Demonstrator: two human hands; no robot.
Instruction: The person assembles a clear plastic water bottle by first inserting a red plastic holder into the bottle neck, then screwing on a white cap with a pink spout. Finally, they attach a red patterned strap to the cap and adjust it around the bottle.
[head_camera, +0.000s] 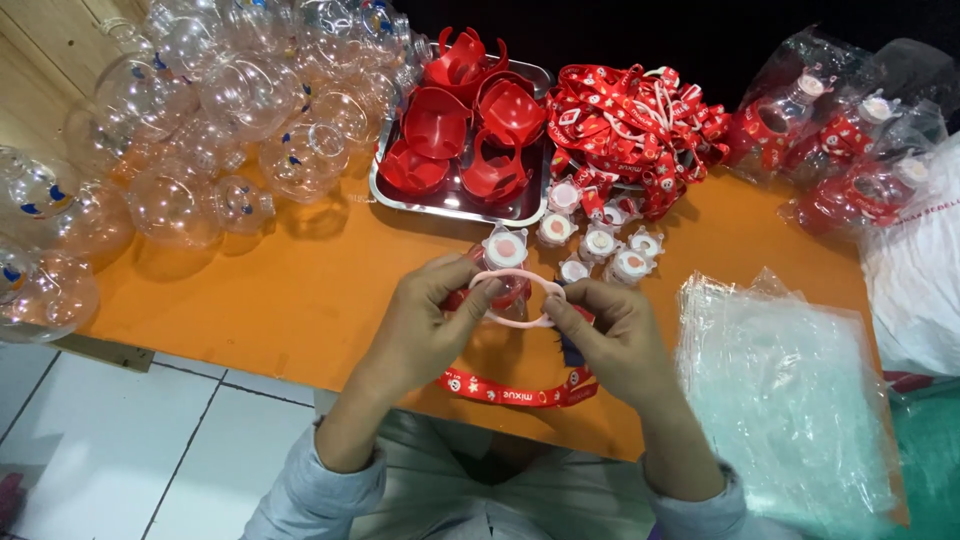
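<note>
Two hands stretch a pale pink ring over a clear bottle at the orange worktop's near edge.

The orange worktop carries clear round plastic bottles at its far left corner and a steel tray of red plastic holders at the far edge. Left hand and right hand each pinch the pale pink ring; a red printed strap hangs below.

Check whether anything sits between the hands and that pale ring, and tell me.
Nothing visible does. The left hand and right hand each already pinch the pale ring, held above the orange table with a red strap hanging below.
</note>
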